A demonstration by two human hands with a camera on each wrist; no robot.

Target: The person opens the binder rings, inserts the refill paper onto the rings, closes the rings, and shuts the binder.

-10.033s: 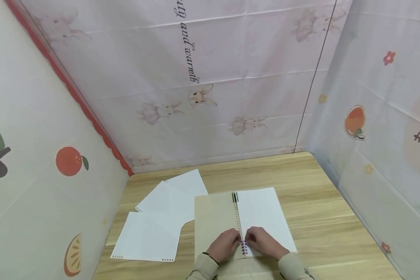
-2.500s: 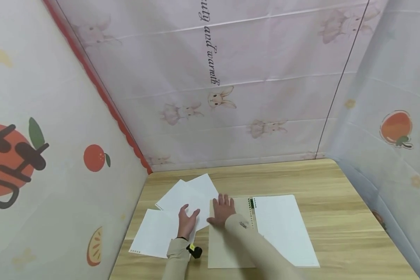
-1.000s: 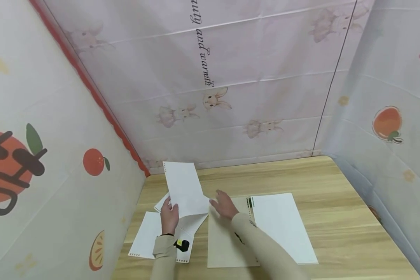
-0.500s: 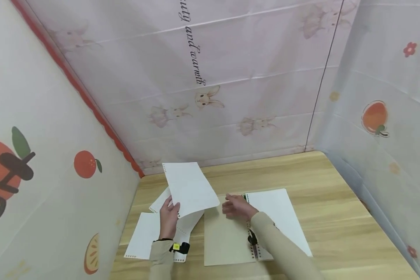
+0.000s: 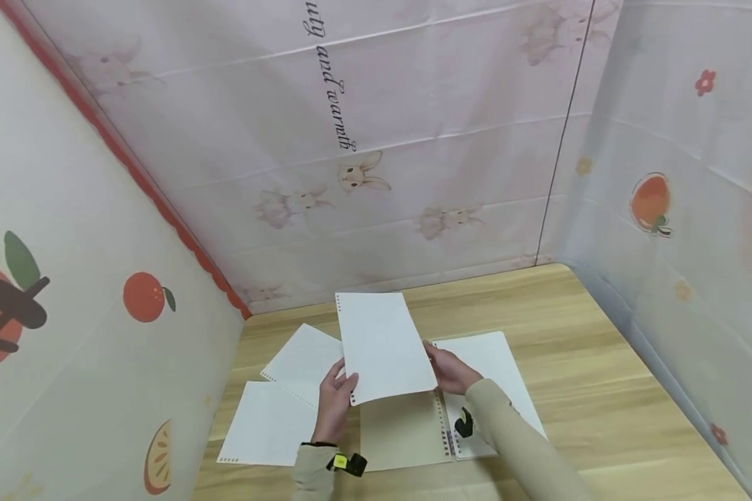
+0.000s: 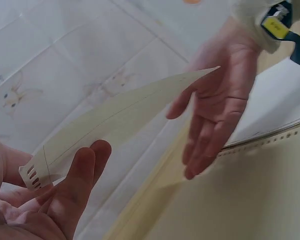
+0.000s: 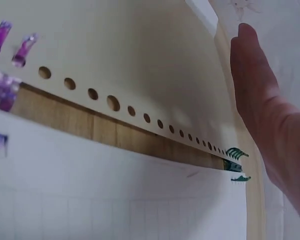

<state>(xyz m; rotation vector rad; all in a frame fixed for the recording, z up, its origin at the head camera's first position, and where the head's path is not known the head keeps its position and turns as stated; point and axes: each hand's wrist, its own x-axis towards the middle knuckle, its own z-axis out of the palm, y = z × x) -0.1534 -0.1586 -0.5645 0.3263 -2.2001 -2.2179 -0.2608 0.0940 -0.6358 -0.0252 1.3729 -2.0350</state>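
My left hand (image 5: pixel 333 407) pinches a loose-leaf sheet (image 5: pixel 385 348) at its punched left edge, near the lower corner. The sheet is raised over the beige cover (image 5: pixel 404 435) of an open ring notebook. In the left wrist view the paper bends in an arch. My right hand (image 5: pixel 454 371) is at the sheet's right edge with straight fingers; in the left wrist view that edge overlaps its palm. White lined pages (image 5: pixel 501 358) lie on the notebook's right side. Purple binding rings (image 7: pixel 4 92) show at the near end, green rings (image 7: pixel 234 166) at the far end.
Left of the notebook, two white punched sheets lie on the wooden table, a nearer sheet (image 5: pixel 266 424) and a farther sheet (image 5: pixel 302 358), overlapping. Printed cloth walls (image 5: pixel 376 250) enclose the table's back and sides. Each wrist wears a small black camera (image 5: pixel 351 464).
The left hand has picked up a sheet from the pile and carried it right, over the cover. The right hand has lifted off the cover and moved right to the sheet's edge.
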